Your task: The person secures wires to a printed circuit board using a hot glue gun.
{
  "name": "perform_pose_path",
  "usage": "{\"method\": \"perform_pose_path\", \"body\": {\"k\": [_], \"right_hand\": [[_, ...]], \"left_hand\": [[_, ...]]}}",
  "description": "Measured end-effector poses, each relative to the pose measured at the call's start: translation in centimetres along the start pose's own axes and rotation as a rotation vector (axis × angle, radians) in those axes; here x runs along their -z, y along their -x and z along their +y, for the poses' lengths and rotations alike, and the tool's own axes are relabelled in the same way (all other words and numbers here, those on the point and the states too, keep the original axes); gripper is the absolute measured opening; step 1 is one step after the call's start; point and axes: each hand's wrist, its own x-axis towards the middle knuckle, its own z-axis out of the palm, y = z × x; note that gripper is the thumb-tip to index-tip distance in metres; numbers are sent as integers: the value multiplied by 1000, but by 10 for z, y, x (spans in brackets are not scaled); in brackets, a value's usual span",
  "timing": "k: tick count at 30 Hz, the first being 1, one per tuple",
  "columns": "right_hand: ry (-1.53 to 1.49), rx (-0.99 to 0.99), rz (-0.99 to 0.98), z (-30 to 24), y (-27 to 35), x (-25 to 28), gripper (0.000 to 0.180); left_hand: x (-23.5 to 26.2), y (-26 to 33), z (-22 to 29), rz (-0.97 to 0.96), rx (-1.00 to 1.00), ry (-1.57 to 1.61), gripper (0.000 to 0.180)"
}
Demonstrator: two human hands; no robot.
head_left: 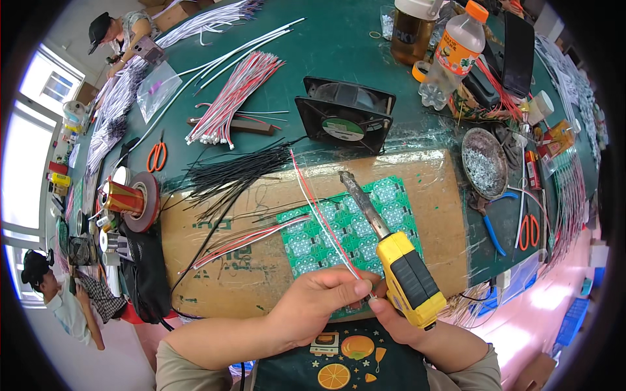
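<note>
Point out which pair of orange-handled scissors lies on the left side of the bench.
The orange-handled scissors beside the copper wire spool; the other pair lies far right, near the blue-handled pliers.

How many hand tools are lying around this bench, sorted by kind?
Soldering iron, in the right hand: 1
Orange-handled scissors: 2
Blue-handled pliers: 1
Total: 4
The left hand pinches a red-and-white wire pair.

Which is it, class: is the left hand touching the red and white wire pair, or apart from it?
Touching. The head view shows the left hand pinching the red and white wire pair between thumb and fingertips, above the green circuit board panel.
</note>
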Motion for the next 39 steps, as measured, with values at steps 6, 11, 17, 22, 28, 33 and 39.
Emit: {"method": "perform_pose_path", "body": {"k": [6,11,17,22,28,33,39], "right_hand": [[-67,0,-48,-14,-6,9,20],[-154,-166,-81,-11,9,19,14],[-228,-262,-100,-9,18,24,14],[-217,-246,-97,-4,23,26,14],[-223,-297,-248,1,18,41,12],[-436,-346,-116,-9,12,46,19],[-469,-214,-30,4,13,47,29]], "left_hand": [[10,-1,11,132,-101,-57,25],[43,-12,55,165,-441,41,27],[52,-9,70,232,-558,115,26],[41,-7,73,226,-593,113,26],[25,9,97,123,-876,27,27],[10,17,119,224,-1289,-662,22],[21,-35,93,169,-1412,-1933,31]]}}
